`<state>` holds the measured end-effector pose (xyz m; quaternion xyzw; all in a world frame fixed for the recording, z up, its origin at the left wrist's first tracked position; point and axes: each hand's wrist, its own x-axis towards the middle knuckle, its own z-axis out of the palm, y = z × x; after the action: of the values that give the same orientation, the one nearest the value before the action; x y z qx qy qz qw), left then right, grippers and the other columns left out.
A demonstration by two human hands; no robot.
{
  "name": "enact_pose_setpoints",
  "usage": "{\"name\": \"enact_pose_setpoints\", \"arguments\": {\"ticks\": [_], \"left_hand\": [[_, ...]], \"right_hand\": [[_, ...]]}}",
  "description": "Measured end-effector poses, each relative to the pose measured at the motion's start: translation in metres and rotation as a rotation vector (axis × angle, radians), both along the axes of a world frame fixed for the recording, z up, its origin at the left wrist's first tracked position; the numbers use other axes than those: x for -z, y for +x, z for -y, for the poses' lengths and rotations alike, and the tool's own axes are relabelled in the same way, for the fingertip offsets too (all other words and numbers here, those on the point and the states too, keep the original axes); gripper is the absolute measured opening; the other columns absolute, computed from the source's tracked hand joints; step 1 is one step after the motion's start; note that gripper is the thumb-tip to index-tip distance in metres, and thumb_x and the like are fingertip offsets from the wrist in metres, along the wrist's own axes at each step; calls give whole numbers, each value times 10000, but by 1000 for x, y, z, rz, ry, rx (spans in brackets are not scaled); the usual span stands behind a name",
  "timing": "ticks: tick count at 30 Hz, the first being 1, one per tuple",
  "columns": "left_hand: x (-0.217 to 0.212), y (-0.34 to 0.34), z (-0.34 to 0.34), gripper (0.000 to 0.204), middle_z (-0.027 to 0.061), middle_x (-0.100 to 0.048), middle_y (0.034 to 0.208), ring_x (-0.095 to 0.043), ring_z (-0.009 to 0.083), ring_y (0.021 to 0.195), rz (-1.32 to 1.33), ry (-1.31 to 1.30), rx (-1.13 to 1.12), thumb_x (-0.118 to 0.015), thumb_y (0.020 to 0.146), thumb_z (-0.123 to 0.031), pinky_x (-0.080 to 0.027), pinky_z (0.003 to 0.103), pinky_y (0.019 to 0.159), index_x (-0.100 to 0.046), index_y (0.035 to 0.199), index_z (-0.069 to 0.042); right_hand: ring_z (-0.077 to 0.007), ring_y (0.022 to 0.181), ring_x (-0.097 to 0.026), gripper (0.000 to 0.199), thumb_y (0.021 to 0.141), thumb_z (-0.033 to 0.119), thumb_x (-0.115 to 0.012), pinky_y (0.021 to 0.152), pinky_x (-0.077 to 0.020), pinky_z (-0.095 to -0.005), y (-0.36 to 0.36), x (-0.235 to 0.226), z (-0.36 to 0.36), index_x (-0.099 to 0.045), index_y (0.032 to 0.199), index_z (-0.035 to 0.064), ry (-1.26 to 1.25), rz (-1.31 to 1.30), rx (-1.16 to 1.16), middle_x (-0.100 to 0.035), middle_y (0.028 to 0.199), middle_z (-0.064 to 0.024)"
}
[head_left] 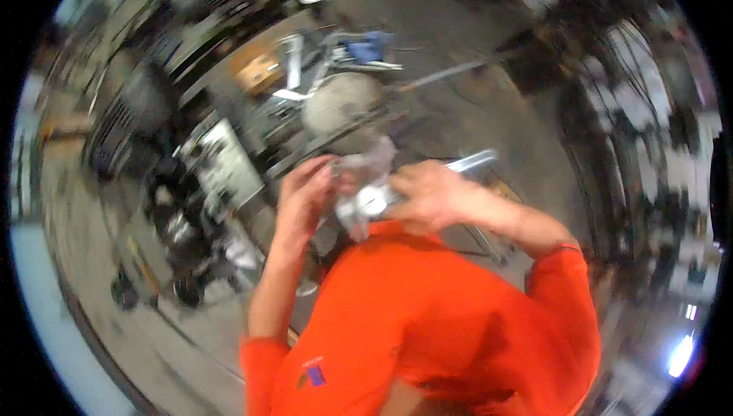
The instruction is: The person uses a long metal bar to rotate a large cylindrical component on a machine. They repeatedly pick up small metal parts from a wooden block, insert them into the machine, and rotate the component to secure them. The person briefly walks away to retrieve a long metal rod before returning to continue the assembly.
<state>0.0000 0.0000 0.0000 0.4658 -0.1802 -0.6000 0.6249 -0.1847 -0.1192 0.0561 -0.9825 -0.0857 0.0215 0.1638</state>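
My right hand (431, 193) is wrapped round a shiny metal bar (475, 161). One end of the bar sticks out beyond the hand to the right. A pale round end face (372, 201), seemingly of the same bar, shows on the other side, close to my chest. Around that face hangs a thin whitish rag (369, 161), crumpled; whether it is cloth or plastic I cannot tell. My left hand (307, 188) pinches the rag's left edge between curled fingers. The picture is somewhat blurred.
Beyond my hands stands a rounded grey machine part (343, 103). A wooden block (259, 72), metal tools and a blue cloth (368, 48) lie on the bench behind it. To the left are a pale metal plate (221, 162) and dark machinery (179, 229). A long bar (447, 75) juts out to the right.
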Motion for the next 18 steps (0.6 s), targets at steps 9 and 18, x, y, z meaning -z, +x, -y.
{"name": "enact_pose_setpoints", "arguments": {"ticks": [9, 18], "left_hand": [[15, -27, 35, 339, 149, -600, 774, -608, 226, 682, -20, -55, 75, -588, 812, -166, -512, 350, 663, -515, 1054, 59], [11, 5, 65, 378, 183, -606, 823, -618, 236, 699, 37, 85, -13, -569, 821, -172, -498, 315, 663, -453, 1092, 66]], "right_hand": [[-296, 717, -572, 405, 560, 253, -627, 615, -472, -384, -185, 99, -24, -645, 960, 193, 239, 151, 1161, -559, 816, -122], [-364, 590, -582, 284, 721, 225, -490, 558, -479, -432, -392, 309, -9, -576, 566, 3, -276, -634, 1695, -594, 653, -203]]}}
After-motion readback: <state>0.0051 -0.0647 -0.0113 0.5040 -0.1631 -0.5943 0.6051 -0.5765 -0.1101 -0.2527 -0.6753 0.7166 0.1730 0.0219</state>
